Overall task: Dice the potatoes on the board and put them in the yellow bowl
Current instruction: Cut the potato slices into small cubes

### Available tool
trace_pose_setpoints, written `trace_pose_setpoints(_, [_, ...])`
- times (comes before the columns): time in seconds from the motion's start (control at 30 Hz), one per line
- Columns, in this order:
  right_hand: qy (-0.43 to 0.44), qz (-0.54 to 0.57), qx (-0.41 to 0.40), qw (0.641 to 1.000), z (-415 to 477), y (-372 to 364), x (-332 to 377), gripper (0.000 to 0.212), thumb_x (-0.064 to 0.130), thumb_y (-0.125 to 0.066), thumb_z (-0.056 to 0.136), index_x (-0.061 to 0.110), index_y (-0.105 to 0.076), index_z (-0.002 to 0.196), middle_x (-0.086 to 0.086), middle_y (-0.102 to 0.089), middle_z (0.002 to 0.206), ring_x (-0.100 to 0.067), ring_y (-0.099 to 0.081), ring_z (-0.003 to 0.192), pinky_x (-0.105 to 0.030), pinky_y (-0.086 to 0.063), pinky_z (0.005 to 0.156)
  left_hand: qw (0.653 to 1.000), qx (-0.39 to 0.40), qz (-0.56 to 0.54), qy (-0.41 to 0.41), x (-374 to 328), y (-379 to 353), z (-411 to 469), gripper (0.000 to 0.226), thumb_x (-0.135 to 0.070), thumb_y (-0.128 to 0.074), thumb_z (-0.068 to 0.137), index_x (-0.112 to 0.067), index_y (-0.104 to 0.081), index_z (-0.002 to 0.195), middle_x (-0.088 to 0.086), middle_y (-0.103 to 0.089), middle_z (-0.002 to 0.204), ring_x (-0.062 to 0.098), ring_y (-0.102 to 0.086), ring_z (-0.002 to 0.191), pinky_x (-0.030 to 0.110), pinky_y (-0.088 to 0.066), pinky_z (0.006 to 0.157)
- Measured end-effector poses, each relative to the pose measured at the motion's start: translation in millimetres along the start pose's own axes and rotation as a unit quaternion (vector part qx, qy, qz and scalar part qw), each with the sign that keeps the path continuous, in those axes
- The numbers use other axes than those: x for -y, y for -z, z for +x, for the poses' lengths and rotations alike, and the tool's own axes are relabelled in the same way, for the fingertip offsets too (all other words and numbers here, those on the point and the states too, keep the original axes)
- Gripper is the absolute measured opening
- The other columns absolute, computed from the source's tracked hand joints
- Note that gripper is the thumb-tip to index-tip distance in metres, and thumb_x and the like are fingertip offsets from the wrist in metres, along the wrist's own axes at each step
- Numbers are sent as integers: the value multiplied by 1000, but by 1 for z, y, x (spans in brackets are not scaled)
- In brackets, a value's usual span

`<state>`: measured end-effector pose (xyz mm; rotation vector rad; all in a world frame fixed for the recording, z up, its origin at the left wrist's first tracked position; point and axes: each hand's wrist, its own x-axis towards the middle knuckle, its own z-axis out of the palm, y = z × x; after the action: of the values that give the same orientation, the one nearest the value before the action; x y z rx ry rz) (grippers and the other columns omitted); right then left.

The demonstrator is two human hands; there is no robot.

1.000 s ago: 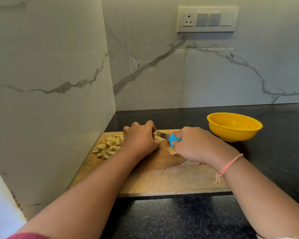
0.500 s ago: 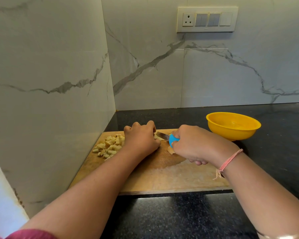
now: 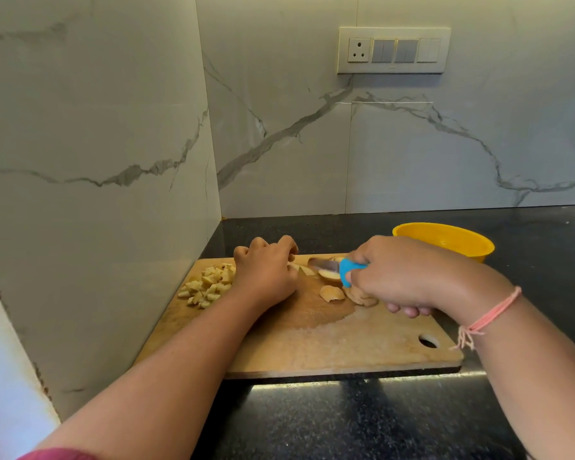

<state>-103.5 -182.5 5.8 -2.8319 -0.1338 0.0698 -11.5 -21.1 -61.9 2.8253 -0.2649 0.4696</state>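
Potatoes (image 3: 331, 292) lay partly done in the head view: diced cubes (image 3: 210, 287) heaped at the left end of the board (image 3: 346, 343), chunks left at centre, and the yellow bowl (image 3: 462, 249) at right looked empty. The left hand (image 3: 266, 277) curled onto a potato piece (image 3: 301, 268); the right hand (image 3: 402, 277) gripped the knife (image 3: 347, 272). Black bench (image 3: 346, 423), marble walls (image 3: 97, 127), switch panel (image 3: 394, 50).

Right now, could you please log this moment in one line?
dicing | left hand: holds potato piece | right hand: grips knife | diced pile: on board | yellow bowl: beside board
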Motion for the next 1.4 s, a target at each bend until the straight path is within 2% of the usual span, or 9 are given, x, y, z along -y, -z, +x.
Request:
trace_pose_setpoints(0.17, [7, 46, -104, 994, 26, -9, -4, 42, 27, -41, 97, 22, -43, 139, 2, -52, 66, -7, -46, 45, -16, -35, 39, 998, 54, -1, -20, -1, 0, 3, 47, -17, -41, 96, -37, -35, 138, 2, -44, 135, 20, -28, 129, 39, -20, 101])
trace_pose_setpoints(0.27, [23, 45, -139, 989, 42, -26, -8, 44, 31, -39, 98, 23, -41, 141, 3, -56, 84, -7, -46, 58, -19, -39, 49, 997, 77, 17, -17, 0, -2, 8, 53, -11, -43, 94, -37, -34, 140, 0, -44, 138, 20, -26, 131, 41, -20, 101])
trace_pose_setpoints(0.47, [30, 49, -154, 986, 48, -35, -14, 45, 34, -39, 99, 25, -39, 143, 0, -62, 110, -9, -51, 65, -22, -45, 58, 995, 65, 70, -10, 2, 1, 12, 39, -17, -45, 97, -37, -50, 130, -6, -52, 132, 19, -31, 125, 40, -25, 94])
trace_pose_setpoints(0.6, [20, 71, -96, 993, 43, -37, -15, 44, 34, -38, 99, 27, -38, 142, 5, -55, 76, -7, -49, 49, -15, -36, 40, 991, 66, 115, 7, 3, 4, 11, 28, -31, -44, 99, -39, -56, 123, -7, -55, 128, 21, -33, 123, 41, -26, 93])
trace_pose_setpoints(0.67, [18, 89, -77, 993, 40, -36, -12, 44, 33, -39, 99, 29, -38, 143, 5, -52, 70, -6, -48, 45, -12, -33, 33, 989, 63, 133, 25, 4, 4, 10, 26, -39, -44, 98, -37, -57, 121, -5, -56, 126, 22, -34, 123, 42, -27, 94])
trace_pose_setpoints(0.83, [28, 104, -53, 993, 30, -38, -6, 44, 30, -39, 98, 31, -37, 142, 4, -50, 68, -7, -47, 44, -14, -34, 34, 987, 55, 142, 61, 6, 2, 6, 30, -45, -44, 95, -29, -57, 118, -2, -57, 119, 22, -38, 120, 43, -29, 92])
trace_pose_setpoints(1.0, [15, 92, -37, 995, 18, -41, -1, 47, 29, -38, 99, 31, -31, 146, 4, -46, 69, -7, -47, 47, -14, -33, 35, 992, 53, 112, 36, 6, 4, 3, 33, -42, -44, 96, -37, -51, 127, -2, -50, 128, 23, -35, 123, 42, -29, 93])
trace_pose_setpoints(1.2, [2, 71, -27, 997, 10, -39, 7, 43, 30, -36, 100, 28, -35, 143, 3, -47, 73, -7, -47, 54, -14, -34, 36, 993, 55, 98, 38, 6, 7, 2, 25, -50, -50, 90, -35, -58, 109, -4, -52, 119, 21, -35, 120, 40, -28, 91])
trace_pose_setpoints(1.4, [14, 59, -14, 998, 12, -41, 13, 41, 26, -37, 99, 24, -40, 140, 0, -51, 76, -9, -49, 55, -18, -38, 42, 991, 49, 108, 64, 9, 6, 3, 36, -55, -51, 88, -30, -63, 111, -3, -53, 121, 22, -35, 120, 41, -29, 92])
